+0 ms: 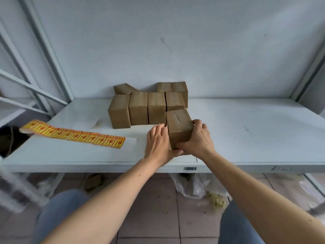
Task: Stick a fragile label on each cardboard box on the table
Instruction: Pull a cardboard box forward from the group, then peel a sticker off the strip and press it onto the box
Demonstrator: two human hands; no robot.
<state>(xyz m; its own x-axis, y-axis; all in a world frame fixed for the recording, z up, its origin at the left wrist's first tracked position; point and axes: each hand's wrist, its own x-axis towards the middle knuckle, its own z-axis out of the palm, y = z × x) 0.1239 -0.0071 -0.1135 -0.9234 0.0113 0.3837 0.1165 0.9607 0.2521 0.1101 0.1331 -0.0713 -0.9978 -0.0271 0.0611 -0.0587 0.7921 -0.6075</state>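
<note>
A cardboard box [178, 128] is held at the centre of the frame, near the front edge of the tabletop [246, 138]. The right hand [197, 138] is wrapped around its right side; the left hand [158, 143] is laid against its left face, fingers nearly straight. None of the boxes is seen to carry a label. The box is best set down square, a flat face turned up, before a label is peeled from the label strip [73, 134] at the left. The other boxes [139, 108] are clustered behind.

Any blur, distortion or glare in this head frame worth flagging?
Head view: wide-angle bending bows the table edge and shelf posts; corners smear, soft overall; lighting flat, no glare; label strip, held box and both hands stay readable.
</note>
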